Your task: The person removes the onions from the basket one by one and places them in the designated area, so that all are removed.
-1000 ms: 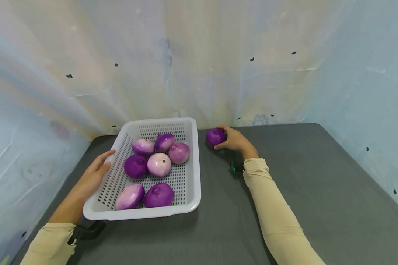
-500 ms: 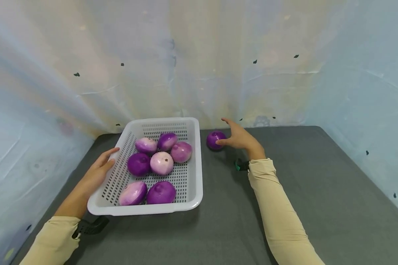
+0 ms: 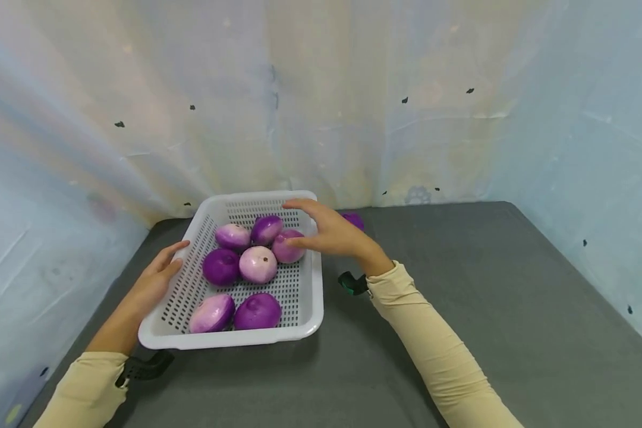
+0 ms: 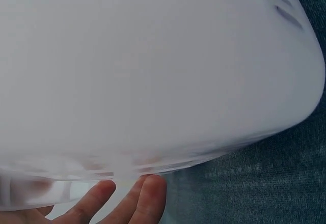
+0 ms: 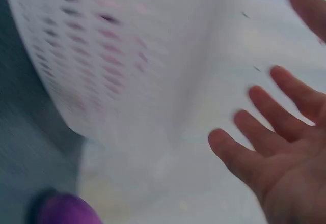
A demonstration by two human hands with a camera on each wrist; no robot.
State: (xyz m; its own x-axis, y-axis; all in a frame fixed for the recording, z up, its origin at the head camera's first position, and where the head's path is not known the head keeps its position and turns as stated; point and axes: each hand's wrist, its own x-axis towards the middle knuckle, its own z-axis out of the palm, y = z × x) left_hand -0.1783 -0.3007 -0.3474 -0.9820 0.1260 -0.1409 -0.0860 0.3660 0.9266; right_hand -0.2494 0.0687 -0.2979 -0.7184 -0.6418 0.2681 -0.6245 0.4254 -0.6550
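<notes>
A white perforated plastic basket (image 3: 312, 291) holds several purple and pinkish-white onions; a pale onion (image 3: 258, 265) lies in the middle, a dark purple onion (image 3: 221, 267) beside it. My left hand (image 3: 152, 288) rests against the basket's left rim with extended fingers; in the left wrist view, fingertips (image 4: 153, 188) touch its edge. My right hand (image 3: 334, 232) reaches over the right rim, fingers spread, thumb in front of a pink onion (image 3: 288, 246). The right wrist view shows its fingers apart and holding nothing. One purple onion (image 3: 355, 220) sits outside, partly hidden behind this hand.
The basket stands on a dark grey tabletop (image 3: 487, 297), which stretches away to its right. A pale plastic sheet (image 3: 331, 101) hangs behind and along both sides. Dark straps with devices sit at both wrists.
My right hand gripped the outside purple onion, let go of it, then moved left over the basket's rim. That onion stays on the table. My left hand keeps its place at the rim.
</notes>
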